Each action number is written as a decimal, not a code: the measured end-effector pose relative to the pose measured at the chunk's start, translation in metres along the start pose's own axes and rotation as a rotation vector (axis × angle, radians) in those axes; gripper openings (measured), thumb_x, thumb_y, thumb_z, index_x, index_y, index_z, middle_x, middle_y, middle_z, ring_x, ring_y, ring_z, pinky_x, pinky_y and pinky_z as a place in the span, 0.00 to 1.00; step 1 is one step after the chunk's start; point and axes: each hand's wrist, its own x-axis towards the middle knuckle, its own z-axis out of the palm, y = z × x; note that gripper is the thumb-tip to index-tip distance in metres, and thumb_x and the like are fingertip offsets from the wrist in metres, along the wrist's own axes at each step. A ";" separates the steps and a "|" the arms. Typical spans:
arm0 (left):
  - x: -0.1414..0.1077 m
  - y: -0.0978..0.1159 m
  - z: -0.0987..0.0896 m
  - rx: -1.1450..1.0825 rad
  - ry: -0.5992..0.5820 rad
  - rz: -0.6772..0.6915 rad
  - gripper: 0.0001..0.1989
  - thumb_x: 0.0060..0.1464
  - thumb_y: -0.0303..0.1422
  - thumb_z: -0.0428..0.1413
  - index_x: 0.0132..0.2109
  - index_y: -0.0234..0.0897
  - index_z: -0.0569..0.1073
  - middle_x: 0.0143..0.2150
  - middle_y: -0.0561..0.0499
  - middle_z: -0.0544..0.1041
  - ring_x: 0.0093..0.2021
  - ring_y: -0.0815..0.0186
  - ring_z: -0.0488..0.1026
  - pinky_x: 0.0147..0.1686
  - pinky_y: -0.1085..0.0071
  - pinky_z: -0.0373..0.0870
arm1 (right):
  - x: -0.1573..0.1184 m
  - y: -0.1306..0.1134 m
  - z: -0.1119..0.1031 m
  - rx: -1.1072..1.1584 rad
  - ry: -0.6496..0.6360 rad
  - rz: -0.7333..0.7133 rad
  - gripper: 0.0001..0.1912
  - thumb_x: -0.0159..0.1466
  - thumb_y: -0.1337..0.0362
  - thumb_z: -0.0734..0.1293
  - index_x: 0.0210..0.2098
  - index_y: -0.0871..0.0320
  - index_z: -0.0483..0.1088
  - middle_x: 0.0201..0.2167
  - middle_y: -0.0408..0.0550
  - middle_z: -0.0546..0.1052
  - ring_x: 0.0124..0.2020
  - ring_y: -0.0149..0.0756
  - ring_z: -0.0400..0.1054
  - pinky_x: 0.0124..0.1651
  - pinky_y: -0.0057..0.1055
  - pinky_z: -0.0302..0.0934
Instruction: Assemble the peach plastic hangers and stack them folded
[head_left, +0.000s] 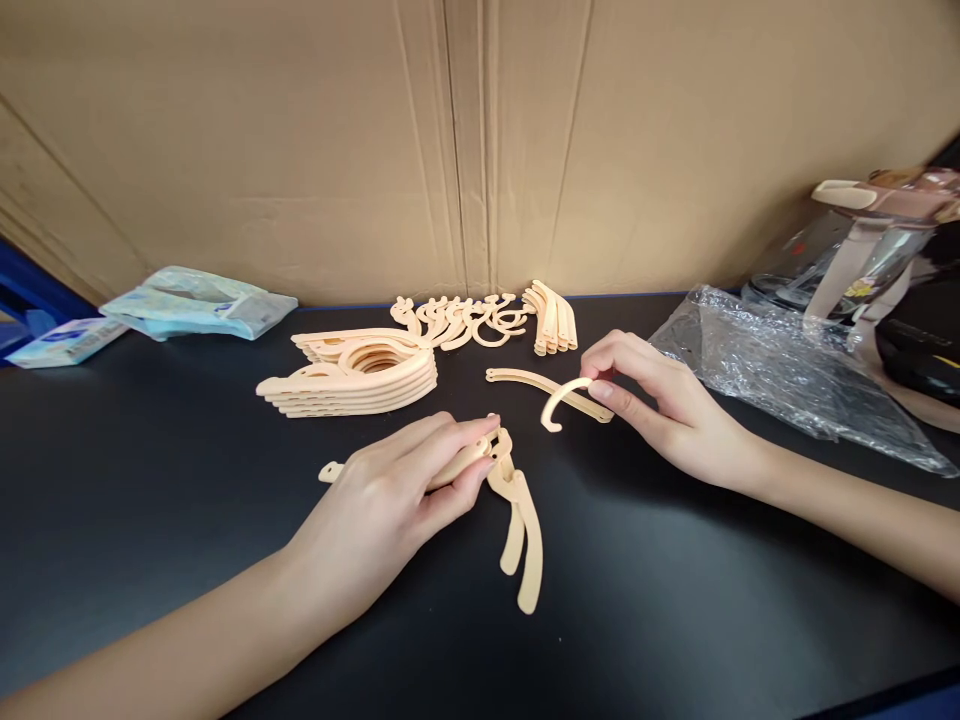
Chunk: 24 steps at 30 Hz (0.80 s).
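My left hand (405,480) is closed around a cream plastic folding hanger (525,520), whose jointed arms hang down to the right of my fingers. Between thumb and fingertips my right hand (652,400) pinches a curved hanger hook (559,402), held apart from the hanger. Behind that hook a long curved hanger arm (525,377) lies on the black table. A stack of folded hangers (345,390) sits beyond my left hand. Farther back are a row of loose hooks (457,320) and a bunch of short curved arms (551,318).
Crumpled clear plastic wrap (780,370) lies at the right, before a clear bottle with a strap (885,250) and a black object (922,330). Light blue soft packs (199,303) rest at the left. A cardboard wall (300,150) closes off the back of the black table (637,600).
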 end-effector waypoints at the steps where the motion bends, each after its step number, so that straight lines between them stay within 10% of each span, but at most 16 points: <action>1: 0.000 0.000 0.000 0.002 0.005 0.000 0.13 0.69 0.28 0.51 0.57 0.38 0.73 0.36 0.55 0.74 0.31 0.74 0.72 0.34 0.80 0.68 | 0.000 -0.002 0.001 0.032 0.000 0.037 0.09 0.74 0.59 0.59 0.38 0.54 0.66 0.36 0.46 0.70 0.38 0.38 0.64 0.44 0.36 0.59; 13: 0.001 -0.002 0.003 0.080 -0.085 0.125 0.23 0.71 0.25 0.44 0.70 0.35 0.57 0.44 0.49 0.72 0.43 0.66 0.68 0.44 0.73 0.67 | 0.001 -0.015 0.006 0.636 0.013 0.295 0.13 0.70 0.59 0.66 0.52 0.51 0.63 0.33 0.41 0.70 0.33 0.31 0.65 0.34 0.28 0.62; 24: 0.002 -0.004 0.003 0.004 -0.073 0.176 0.07 0.69 0.27 0.52 0.51 0.40 0.70 0.39 0.54 0.75 0.37 0.67 0.69 0.39 0.70 0.65 | 0.000 -0.025 0.011 0.910 -0.144 0.368 0.16 0.66 0.67 0.70 0.54 0.52 0.71 0.37 0.41 0.74 0.36 0.29 0.75 0.40 0.30 0.75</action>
